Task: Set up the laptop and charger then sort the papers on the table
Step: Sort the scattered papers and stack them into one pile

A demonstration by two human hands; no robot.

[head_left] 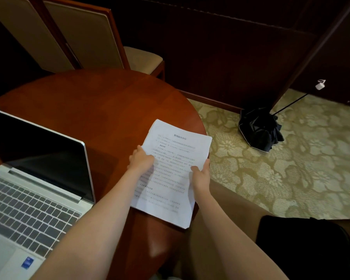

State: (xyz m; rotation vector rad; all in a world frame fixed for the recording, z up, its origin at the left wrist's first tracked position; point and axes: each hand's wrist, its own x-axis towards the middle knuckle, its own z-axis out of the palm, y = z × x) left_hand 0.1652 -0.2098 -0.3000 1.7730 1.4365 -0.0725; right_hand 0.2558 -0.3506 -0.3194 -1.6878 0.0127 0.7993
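A stack of printed white papers (170, 156) lies at the right edge of the round wooden table (93, 102), partly overhanging it. My left hand (141, 160) grips the stack's left edge with curled fingers. My right hand (200, 174) holds the right edge, thumb on top of the sheets. An open silver laptop (28, 184) with a dark screen sits at the left. A white charger plug (320, 85) hangs at a dark wall panel on the far right, and a black cable (291, 103) runs down from it to the floor.
A wooden chair with a beige cushion (143, 59) stands behind the table. A folded black umbrella (260, 129) lies on the patterned carpet to the right. A black bag (303, 245) sits on a beige seat at the lower right.
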